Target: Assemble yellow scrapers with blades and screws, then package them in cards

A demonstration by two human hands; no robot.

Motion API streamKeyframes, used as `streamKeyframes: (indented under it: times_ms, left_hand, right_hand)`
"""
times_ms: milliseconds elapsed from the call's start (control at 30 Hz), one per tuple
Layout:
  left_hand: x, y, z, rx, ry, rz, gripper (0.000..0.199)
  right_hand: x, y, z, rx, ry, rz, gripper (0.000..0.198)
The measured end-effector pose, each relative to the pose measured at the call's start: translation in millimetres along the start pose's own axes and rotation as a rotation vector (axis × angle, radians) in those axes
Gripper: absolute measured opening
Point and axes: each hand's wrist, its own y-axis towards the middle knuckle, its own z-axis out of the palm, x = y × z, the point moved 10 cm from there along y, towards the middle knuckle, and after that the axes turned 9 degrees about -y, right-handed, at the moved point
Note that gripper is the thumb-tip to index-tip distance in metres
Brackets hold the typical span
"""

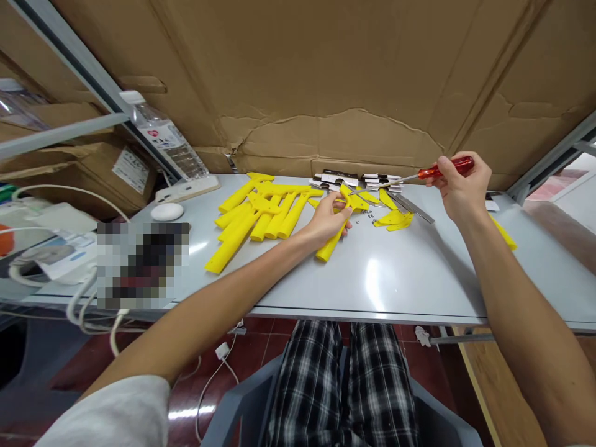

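My left hand (327,220) is closed around a yellow plastic handle (330,247), its wide head tilted up and its tube end near the table. My right hand (463,186) grips the red handle of a screwdriver (427,173). The screwdriver's shaft slants down to the left, and its tip meets or nearly meets the head of the yellow handle. Just right of my left hand lie several small dark screws (370,215) and some flat yellow pieces (395,219). Long metal strips (412,207) rest behind those pieces. A pile of similar yellow handles (233,245) lies to the left.
Black-and-white packets (339,179) lie against the cardboard (326,74) at the back. A plastic bottle (167,136), a white phone (189,189), a round white case (167,212) and white cables (84,298) occupy the left. Another yellow piece (505,233) lies beyond my right forearm.
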Motion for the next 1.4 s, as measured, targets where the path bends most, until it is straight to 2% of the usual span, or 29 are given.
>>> streamKeyframes:
  times_ms: [200, 367, 767, 1067, 1267, 1400]
  left_hand:
    - [2, 2, -1, -0.002, 0.002, 0.006, 0.016]
    - [7, 5, -3, -0.011, -0.017, -0.01, 0.019]
    - [7, 4, -6, -0.049, -0.044, -0.027, 0.02]
    - [7, 3, -4, -0.034, -0.055, -0.042, 0.022]
    - [9, 6, 0, 0.03, -0.063, -0.013, 0.016]
    - [9, 5, 1, 0.03, -0.072, -0.026, 0.017]
  right_hand:
    - [24, -5, 4, 0.003, -0.044, -0.097, 0.058]
    - [47, -14, 15, 0.063, -0.067, -0.172, 0.051]
    - [58, -22, 29, 0.143, -0.071, -0.194, 0.055]
    - [44, -12, 22, 0.126, 0.047, -0.121, 0.057]
    - [10, 3, 0, -0.033, 0.027, 0.001, 0.045]
    - [-3, 8, -6, -0.04, 0.008, 0.026, 0.035]
